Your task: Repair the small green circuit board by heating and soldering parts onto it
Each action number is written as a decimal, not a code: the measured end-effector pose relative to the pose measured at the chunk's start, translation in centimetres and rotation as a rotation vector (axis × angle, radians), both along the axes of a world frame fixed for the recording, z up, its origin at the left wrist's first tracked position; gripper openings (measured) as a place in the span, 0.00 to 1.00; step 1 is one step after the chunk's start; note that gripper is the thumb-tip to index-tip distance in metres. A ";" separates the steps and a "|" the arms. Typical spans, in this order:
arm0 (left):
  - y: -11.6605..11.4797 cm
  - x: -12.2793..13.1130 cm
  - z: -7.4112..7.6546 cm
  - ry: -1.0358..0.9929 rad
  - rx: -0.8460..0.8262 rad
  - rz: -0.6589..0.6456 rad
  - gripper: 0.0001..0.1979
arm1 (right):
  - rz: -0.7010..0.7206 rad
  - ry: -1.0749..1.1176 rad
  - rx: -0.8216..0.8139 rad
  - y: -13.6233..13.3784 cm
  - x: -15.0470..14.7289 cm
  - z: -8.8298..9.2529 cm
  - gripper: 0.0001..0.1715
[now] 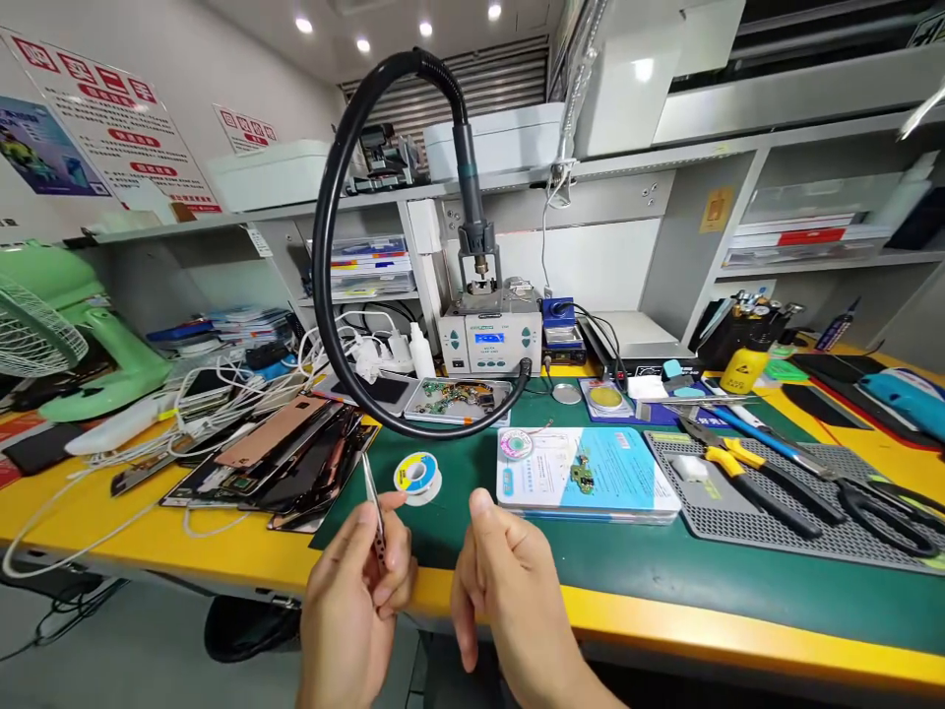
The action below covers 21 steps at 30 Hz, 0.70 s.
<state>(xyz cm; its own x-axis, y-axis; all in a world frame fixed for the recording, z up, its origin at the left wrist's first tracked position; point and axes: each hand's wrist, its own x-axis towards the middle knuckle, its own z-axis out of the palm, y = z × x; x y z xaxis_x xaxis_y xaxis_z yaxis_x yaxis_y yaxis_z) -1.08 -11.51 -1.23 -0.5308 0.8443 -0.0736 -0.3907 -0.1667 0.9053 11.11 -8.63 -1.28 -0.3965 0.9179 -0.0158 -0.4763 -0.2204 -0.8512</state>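
Observation:
Near the front edge of the bench, my left hand [354,591] is closed around slim metal tweezers [375,512], their tips pointing up and away from me. My right hand [506,581] hovers beside it with the thumb up and the fingers loosely curled downward; I see nothing in it, though its palm side is partly hidden. Just beyond my hands a solder spool [417,479] with a yellow and blue label sits on the green mat [458,537]. To the right, a small circuit board [583,475] and a round pink-and-white spool [515,444] lie on a light blue booklet [620,463].
A hot-air station [491,340] stands behind, its black hose [325,246] looping high over the mat. Phone parts [287,453] and tangled cables [214,399] pile up at left. Pliers [760,483] and scissors [886,512] lie on a grey mat [709,517] at right.

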 end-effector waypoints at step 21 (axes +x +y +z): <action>-0.4 -0.4 -0.7 0.011 -0.039 -0.016 0.27 | 0.228 0.203 -0.228 0.8 1.0 -0.1 0.21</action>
